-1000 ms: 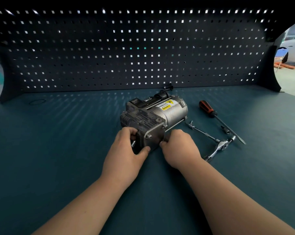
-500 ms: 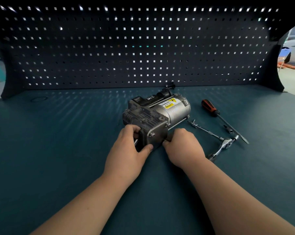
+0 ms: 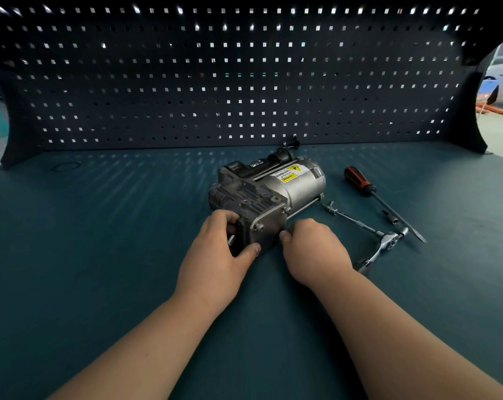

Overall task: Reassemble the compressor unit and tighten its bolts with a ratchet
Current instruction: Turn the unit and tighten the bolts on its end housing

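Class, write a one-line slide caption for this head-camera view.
Left hand grips the compressor, right hand touches its side; ratchet and screwdriver lie to its right.

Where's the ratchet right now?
In the head view, the ratchet lies on the mat right of the compressor, between the right hand and the screwdriver, untouched.

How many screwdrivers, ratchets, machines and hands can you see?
screwdriver: 1
ratchet: 1
compressor: 1
hands: 2, the left hand and the right hand
Total: 5
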{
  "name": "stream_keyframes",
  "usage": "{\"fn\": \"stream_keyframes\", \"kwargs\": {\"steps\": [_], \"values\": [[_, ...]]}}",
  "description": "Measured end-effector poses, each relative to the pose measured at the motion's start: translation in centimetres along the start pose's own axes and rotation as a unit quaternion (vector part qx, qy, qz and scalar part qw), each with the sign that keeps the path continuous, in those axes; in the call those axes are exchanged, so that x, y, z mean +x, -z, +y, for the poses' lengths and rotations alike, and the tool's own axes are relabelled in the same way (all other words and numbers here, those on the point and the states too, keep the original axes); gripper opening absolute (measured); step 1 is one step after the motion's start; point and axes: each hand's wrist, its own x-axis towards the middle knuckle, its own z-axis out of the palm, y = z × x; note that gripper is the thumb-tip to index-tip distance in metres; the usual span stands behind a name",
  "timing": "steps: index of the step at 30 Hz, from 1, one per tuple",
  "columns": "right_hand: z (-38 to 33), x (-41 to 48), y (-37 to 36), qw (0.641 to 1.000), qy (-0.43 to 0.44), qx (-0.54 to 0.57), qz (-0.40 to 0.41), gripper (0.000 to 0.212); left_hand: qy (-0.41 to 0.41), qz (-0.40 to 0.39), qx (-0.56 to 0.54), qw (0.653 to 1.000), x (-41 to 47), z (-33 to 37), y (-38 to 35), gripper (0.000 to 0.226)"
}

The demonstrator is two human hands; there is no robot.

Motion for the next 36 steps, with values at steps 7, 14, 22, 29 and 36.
{"fn": "stream_keyframes", "kwargs": {"steps": [7,14,22,29,36], "values": [[0.17,-0.08,0.22,1.000,-0.008,0.004,0.006,0.029,0.003,-0.002,-0.003,1.000,-0.09,0.17,0.04,0.044],[0.16,-0.35,0.23,1.000,0.007,-0.015,0.007,0.026,0.006,0.004,-0.002,1.000,-0.11,0.14,-0.05,0.044],[-0.11,-0.31,0.33,0.999,0.005,-0.047,0.007,0.024,0.010,-0.004,-0.001,1.000,-0.23,0.10,0.03,0.043],[0.04,-0.45,0.33,0.999,0.023,-0.035,0.008,0.019,0.006,0.005,-0.008,1.000,-0.19,0.08,-0.06,0.042],[0.17,-0.48,0.24,0.999,0.026,-0.028,0.006,0.020,0.007,0.001,-0.014,1.000,-0.30,0.03,0.03,0.044]]}}
